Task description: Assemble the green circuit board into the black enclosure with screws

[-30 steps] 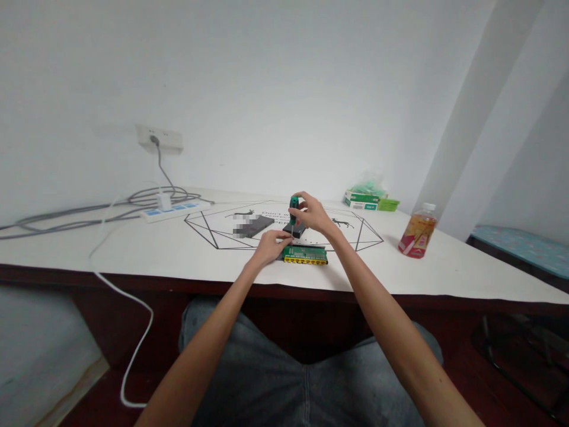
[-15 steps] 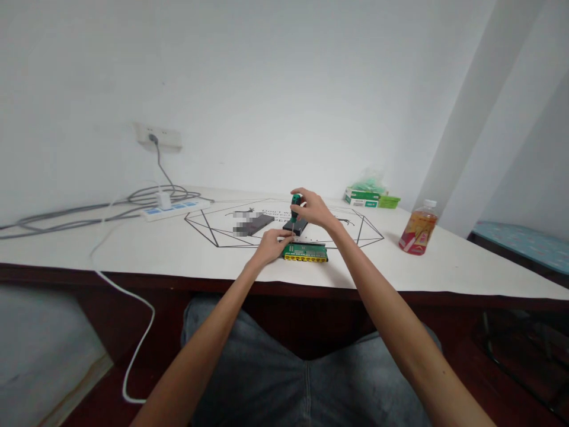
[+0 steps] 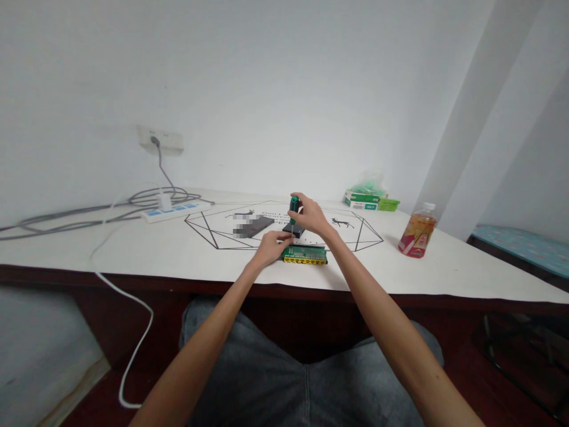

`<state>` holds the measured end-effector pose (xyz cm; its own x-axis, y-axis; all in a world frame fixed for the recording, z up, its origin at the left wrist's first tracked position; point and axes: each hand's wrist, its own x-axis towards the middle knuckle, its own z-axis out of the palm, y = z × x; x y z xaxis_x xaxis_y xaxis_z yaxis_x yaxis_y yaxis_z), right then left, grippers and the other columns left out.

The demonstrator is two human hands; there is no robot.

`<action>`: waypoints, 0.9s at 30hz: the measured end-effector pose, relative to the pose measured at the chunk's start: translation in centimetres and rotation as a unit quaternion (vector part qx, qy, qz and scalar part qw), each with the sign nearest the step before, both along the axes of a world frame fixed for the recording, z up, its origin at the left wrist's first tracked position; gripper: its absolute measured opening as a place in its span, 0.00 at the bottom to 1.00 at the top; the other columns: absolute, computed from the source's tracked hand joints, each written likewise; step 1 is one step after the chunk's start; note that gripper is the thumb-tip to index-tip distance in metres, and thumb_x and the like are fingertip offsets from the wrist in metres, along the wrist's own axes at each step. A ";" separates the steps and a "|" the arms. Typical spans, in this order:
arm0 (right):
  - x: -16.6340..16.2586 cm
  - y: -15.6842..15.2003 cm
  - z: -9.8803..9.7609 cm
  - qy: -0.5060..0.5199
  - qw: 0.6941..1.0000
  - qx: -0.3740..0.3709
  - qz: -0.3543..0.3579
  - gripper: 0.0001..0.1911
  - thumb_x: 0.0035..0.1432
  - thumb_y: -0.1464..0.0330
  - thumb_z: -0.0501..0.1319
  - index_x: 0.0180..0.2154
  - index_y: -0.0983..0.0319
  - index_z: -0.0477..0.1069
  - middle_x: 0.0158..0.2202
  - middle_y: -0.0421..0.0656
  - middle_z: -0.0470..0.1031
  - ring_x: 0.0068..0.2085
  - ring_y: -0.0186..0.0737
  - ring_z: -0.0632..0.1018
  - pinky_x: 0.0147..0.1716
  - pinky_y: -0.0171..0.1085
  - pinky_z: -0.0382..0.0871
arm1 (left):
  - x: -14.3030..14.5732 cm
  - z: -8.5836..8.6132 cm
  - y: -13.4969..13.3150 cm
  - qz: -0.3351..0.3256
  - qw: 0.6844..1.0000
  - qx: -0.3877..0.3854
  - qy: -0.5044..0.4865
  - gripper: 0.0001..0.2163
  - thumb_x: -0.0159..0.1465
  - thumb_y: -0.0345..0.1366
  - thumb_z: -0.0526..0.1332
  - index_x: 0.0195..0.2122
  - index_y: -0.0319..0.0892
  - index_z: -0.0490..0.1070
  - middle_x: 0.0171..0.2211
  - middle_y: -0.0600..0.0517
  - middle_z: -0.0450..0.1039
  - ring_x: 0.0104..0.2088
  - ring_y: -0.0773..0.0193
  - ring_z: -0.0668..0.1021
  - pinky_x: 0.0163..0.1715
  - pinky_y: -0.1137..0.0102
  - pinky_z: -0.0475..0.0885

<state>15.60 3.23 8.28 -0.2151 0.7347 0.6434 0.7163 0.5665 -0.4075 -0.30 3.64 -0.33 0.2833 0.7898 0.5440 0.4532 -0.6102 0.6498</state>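
My right hand [image 3: 312, 216] grips the green handle of a screwdriver [image 3: 294, 205], held upright with its shaft pointing down. The tip meets the upper left corner of a green circuit board [image 3: 304, 252] with a row of yellow connectors along its near side. My left hand [image 3: 268, 249] is closed on the board's left end, its fingertips close around the screwdriver tip. Whether they also pinch a screw is too small to tell. Just behind the board lies a black box-shaped object [image 3: 292, 230], partly covered by the screwdriver and my right hand. Several tiny dark bits lie beside it.
A dark flat object [image 3: 261, 225], partly pixelated, lies left of the board. Further left are a power strip [image 3: 175, 211] and grey cables [image 3: 133, 200]. A drink bottle [image 3: 416, 232] stands at right, with green-and-white boxes [image 3: 362, 200] at the back. The table's front edge is near my lap.
The screwdriver handle and my right hand have shifted very slightly, with the fingers turned a little around the handle. My left hand and the board stay in place; the view tilts a little.
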 end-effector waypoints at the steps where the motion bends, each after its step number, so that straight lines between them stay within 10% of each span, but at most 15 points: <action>1: -0.1 0.0 0.0 0.004 1.000 -0.001 -0.004 0.27 0.56 0.67 0.62 0.58 0.61 0.65 0.44 0.48 0.77 0.33 0.41 0.77 0.39 0.40 0.69 | 0.0 0.0 0.1 -0.004 1.000 0.000 0.002 0.13 0.59 0.41 0.59 0.35 0.43 0.83 0.36 0.50 0.83 0.41 0.55 0.82 0.47 0.64 0.73; 18: 0.3 -0.3 0.3 0.023 0.999 -0.009 0.028 0.29 0.51 0.67 0.65 0.57 0.59 0.65 0.42 0.46 0.76 0.34 0.41 0.77 0.33 0.38 0.70 | 0.0 -0.3 0.6 0.006 1.000 -0.005 0.004 0.13 0.58 0.41 0.61 0.35 0.42 0.82 0.37 0.47 0.83 0.42 0.53 0.81 0.46 0.62 0.74; 27: -0.6 0.3 -0.7 0.040 0.998 -0.045 0.027 0.12 0.54 0.63 0.65 0.38 0.60 0.68 0.33 0.41 0.76 0.27 0.36 0.75 0.29 0.36 0.69 | -0.1 -0.3 0.7 0.002 1.000 -0.007 0.003 0.14 0.59 0.42 0.60 0.37 0.41 0.83 0.39 0.48 0.83 0.43 0.53 0.81 0.45 0.63 0.74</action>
<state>15.03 3.49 7.53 -0.2057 0.7790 0.5923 0.6492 0.5615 -0.5131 -0.43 4.29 -0.66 0.2838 0.7985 0.5308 0.4602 -0.5991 0.6552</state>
